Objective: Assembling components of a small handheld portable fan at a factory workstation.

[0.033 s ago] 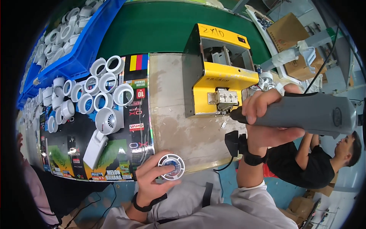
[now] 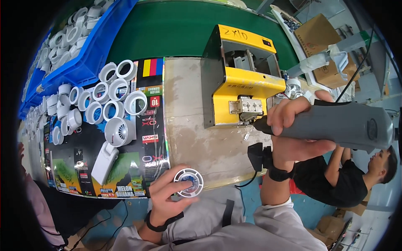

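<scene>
My left hand [image 2: 166,200] holds a small round white fan housing with a blue centre [image 2: 189,182] at the near edge of the bench. My right hand [image 2: 293,131] is closed around a thick grey electric screwdriver [image 2: 343,124], held level. Its dark tip points left and meets the metal outlet block [image 2: 246,108] on the front of a yellow and black screw feeder machine [image 2: 243,79]. A black strap sits on each wrist.
Several white ring-shaped housings [image 2: 104,100] lie on a printed glossy sheet [image 2: 125,171] at the left. A blue bin [image 2: 83,62] holds more of them. A green belt [image 2: 167,29] runs behind. Another person in black [image 2: 347,180] sits at the right, near cardboard boxes [image 2: 322,37].
</scene>
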Motion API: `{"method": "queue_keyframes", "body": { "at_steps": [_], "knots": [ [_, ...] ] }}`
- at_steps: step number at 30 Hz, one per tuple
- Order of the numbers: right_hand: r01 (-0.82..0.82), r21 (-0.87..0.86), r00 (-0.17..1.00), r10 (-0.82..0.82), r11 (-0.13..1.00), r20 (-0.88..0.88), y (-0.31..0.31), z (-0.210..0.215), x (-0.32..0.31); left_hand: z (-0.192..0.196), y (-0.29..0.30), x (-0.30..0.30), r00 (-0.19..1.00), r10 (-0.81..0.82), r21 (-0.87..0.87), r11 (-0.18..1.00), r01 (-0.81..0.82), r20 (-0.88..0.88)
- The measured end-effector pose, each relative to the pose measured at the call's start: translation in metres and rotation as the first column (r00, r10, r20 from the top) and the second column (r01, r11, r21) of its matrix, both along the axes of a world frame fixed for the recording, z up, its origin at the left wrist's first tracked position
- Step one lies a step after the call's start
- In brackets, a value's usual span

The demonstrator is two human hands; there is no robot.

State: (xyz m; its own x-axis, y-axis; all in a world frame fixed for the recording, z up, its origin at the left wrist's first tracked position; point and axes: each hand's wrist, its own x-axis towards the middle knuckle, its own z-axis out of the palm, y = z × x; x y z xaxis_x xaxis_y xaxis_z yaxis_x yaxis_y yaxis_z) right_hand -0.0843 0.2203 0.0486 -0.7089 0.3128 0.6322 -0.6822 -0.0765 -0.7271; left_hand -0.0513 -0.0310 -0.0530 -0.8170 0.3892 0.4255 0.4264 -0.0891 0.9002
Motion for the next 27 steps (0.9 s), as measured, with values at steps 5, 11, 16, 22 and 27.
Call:
{"method": "queue_keyframes", "body": {
  "at_steps": [5,11,16,22,27],
  "knots": [
    [-0.123,0.097,0.991,0.128,0.988,-0.048,0.009,-0.004,-0.005,0.001,0.0,0.001,1.0,0.003,-0.019,1.0,-0.003,0.004],
    [-0.196,0.07,0.979,0.192,0.978,0.061,0.014,-0.006,-0.008,0.003,0.001,0.001,1.0,0.007,-0.021,1.0,-0.007,0.004],
    [-0.3,0.012,0.953,0.299,0.954,0.049,0.0,0.016,0.012,0.02,0.006,0.003,0.988,0.023,-0.091,0.995,-0.037,-0.15],
    [-0.48,0.027,0.877,0.48,0.877,-0.014,-0.034,0.044,0.044,0.033,0.024,0.002,0.967,0.003,-0.053,0.998,-0.017,-0.254],
    [-0.591,0.059,0.806,0.592,0.805,-0.002,-0.038,0.039,0.046,0.036,0.024,0.008,0.963,0.004,-0.041,0.999,-0.016,-0.271]
  ]
}}
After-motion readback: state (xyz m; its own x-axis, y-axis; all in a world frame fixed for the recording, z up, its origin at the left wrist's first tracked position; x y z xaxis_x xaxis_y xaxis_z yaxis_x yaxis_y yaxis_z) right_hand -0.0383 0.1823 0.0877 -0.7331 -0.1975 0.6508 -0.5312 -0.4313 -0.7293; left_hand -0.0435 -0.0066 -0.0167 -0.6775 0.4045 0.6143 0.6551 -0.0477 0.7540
